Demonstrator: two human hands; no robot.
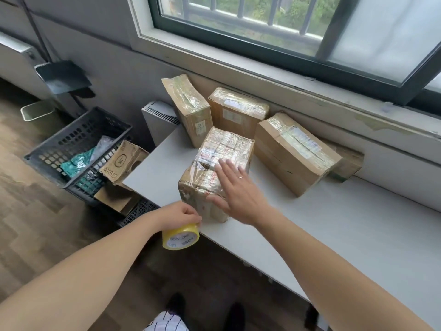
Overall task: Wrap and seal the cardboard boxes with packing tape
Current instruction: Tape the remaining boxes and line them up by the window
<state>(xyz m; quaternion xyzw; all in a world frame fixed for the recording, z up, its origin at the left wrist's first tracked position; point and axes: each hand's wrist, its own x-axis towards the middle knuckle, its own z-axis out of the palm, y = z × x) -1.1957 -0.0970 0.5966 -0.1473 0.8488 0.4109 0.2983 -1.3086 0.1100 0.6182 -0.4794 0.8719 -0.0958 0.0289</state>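
Pressing box (214, 149), my right hand (236, 189) flat, fingers spread.
Left hand (181, 217) grips tape roll (180, 237); best pulled taut.

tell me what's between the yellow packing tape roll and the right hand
In the head view, the near end of the tape-wrapped cardboard box lies between the yellow packing tape roll and the right hand resting on it.
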